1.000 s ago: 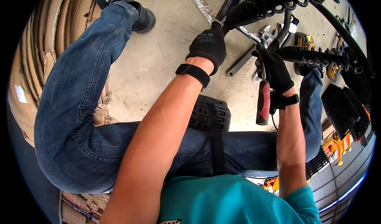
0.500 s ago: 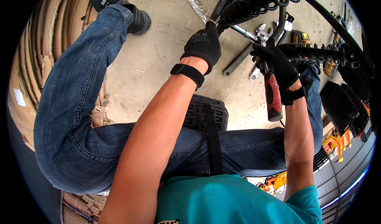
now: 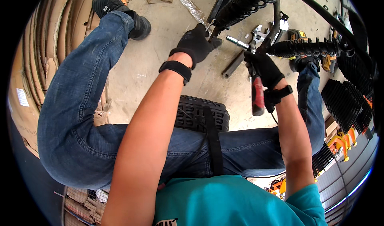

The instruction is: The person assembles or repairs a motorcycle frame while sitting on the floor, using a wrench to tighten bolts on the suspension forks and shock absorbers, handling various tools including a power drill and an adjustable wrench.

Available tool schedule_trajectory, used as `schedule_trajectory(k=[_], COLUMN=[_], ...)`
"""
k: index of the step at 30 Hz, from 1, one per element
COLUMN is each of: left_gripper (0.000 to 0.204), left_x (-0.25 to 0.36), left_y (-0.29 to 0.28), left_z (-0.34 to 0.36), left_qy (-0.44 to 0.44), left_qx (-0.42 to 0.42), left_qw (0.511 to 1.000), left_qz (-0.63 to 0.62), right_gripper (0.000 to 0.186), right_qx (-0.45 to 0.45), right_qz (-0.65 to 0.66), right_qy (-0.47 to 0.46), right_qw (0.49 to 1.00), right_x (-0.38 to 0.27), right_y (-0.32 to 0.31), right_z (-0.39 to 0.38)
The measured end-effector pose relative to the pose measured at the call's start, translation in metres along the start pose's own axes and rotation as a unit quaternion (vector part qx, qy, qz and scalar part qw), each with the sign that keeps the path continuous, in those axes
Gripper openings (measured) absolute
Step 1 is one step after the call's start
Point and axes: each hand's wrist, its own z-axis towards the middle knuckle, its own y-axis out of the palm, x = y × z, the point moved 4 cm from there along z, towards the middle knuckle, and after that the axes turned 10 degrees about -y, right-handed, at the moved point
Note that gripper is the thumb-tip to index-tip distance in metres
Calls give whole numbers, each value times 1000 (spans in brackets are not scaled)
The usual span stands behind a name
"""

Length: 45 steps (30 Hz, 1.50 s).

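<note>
My left hand (image 3: 195,46), in a black work glove, is at the lower end of a black coil-spring shock absorber (image 3: 240,9). Its fingers bend around a small piece there, with a bit of shiny metal (image 3: 210,26) showing by the thumb; what it grips is mostly hidden. My right hand (image 3: 264,68), gloved alike, closes around a hand tool with a red and black handle (image 3: 257,96). The handle points back toward me, and the tool's head is hidden by the fingers. Just beyond this hand is a dark frame tube (image 3: 276,20).
An adjustable wrench (image 3: 259,34), a chrome socket tool (image 3: 237,41) and a dark bar (image 3: 233,66) lie on the concrete floor. A second shock absorber (image 3: 308,49) crosses at right. A knobbly black tire (image 3: 202,114) stands by my leg. Cardboard stacks (image 3: 36,58) line the left.
My left hand has turned and drawn slightly off the shock absorber's end, its index finger now stretched to the right. The view has shifted a little. My right hand keeps the red-handled tool.
</note>
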Motion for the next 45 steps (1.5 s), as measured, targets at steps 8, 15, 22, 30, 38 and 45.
schedule_trajectory(k=[8, 15, 22, 30, 38, 45], left_gripper=[29, 22, 19, 23, 19, 29], left_x=[-31, -2, 3, 9, 52, -8], left_y=[-7, -26, -21, -7, 64, 129], left_z=[-8, -51, -63, -74, -89, -43], left_qy=[-85, -146, -93, -67, 46, 244], left_qx=[-76, -116, -130, -169, -226, -142], left_qw=[984, 929, 890, 886, 948, 937], left_qz=[-138, -321, -427, -427, -218, 206], right_gripper=[32, 16, 20, 27, 29, 34], right_qx=[16, 34, 0, -122, -90, 80], right_qz=[-119, -27, -443, -45, 103, -329], right_qy=[-58, -35, -110, -70, -161, -146], right_qw=[991, 998, 890, 989, 977, 930], right_x=[48, 82, 96, 41, 0, 92], right_y=[30, 53, 47, 65, 36, 8], right_z=[14, 23, 24, -18, -53, -5])
